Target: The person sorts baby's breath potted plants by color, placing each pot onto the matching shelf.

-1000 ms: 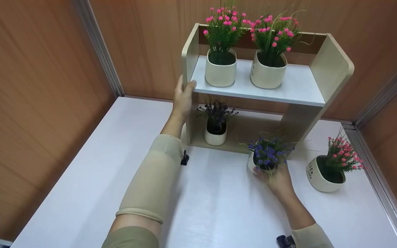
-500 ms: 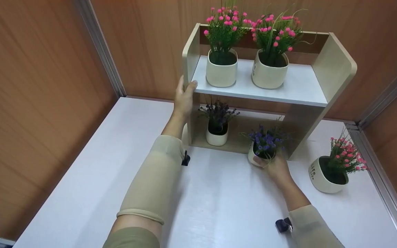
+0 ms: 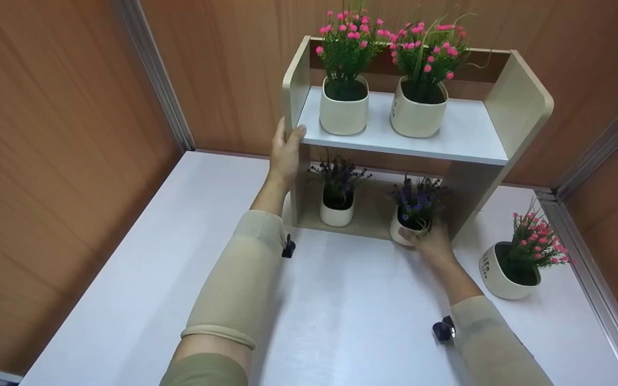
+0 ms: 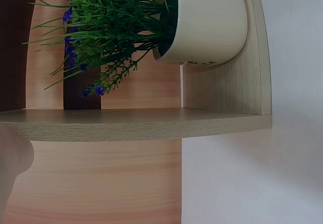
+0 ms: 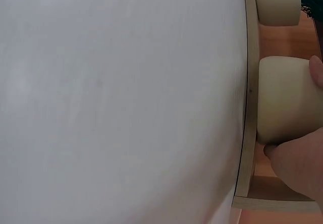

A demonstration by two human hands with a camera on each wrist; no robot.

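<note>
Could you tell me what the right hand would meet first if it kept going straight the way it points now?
Probably the wooden shelf's back panel: the right hand points into the lower compartment, holding the small white pot of purple flowers at its front edge. Depth is unclear.

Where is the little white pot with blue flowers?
In the head view, the little white pot with blue flowers sits at the wooden shelf's bottom right, held by the right hand.

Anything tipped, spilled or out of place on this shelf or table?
Nothing spilled or damaged. One pink-flower pot leans on the table, right of the shelf. The right hand holds a purple-flower pot at the lower tier's edge; the left hand grips the side panel.
</note>
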